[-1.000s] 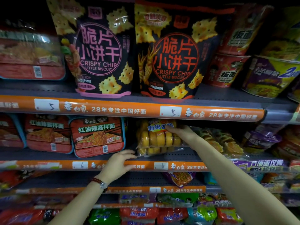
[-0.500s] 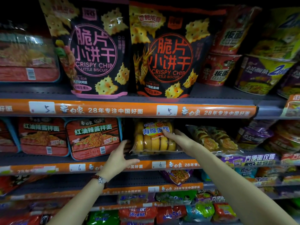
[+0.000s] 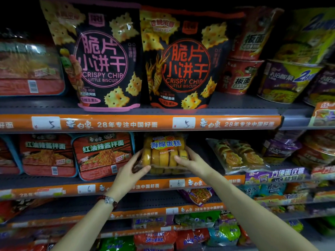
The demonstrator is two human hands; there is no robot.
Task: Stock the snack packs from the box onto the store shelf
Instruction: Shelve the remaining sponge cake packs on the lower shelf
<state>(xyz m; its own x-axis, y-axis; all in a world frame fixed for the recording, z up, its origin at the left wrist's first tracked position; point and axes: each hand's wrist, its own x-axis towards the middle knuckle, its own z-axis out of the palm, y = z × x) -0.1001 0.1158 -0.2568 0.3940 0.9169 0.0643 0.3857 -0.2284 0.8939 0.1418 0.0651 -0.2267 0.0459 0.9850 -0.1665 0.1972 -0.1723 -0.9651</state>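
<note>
A clear pack of yellow sponge cakes [image 3: 163, 153] with a blue-lettered label stands on the middle shelf [image 3: 163, 184], between red noodle trays and another clear cake pack. My left hand [image 3: 129, 173] touches its lower left side, thumb under the front edge and fingers straight along the side. My right hand [image 3: 192, 161] lies on its right front with fingers extended. Both hands bracket the pack. The box is not in view.
Red noodle trays [image 3: 103, 154] fill the shelf to the left and a second clear cake pack [image 3: 237, 154] lies to the right. Two large black biscuit bags [image 3: 137, 58] stand on the shelf above. Cup noodles [image 3: 288, 82] crowd the upper right. Lower shelves hold more packets.
My left hand rose from the shelf's orange edge strip to the pack's left side. My right hand slid from the pack's top down its right front. The pack now stands more upright.
</note>
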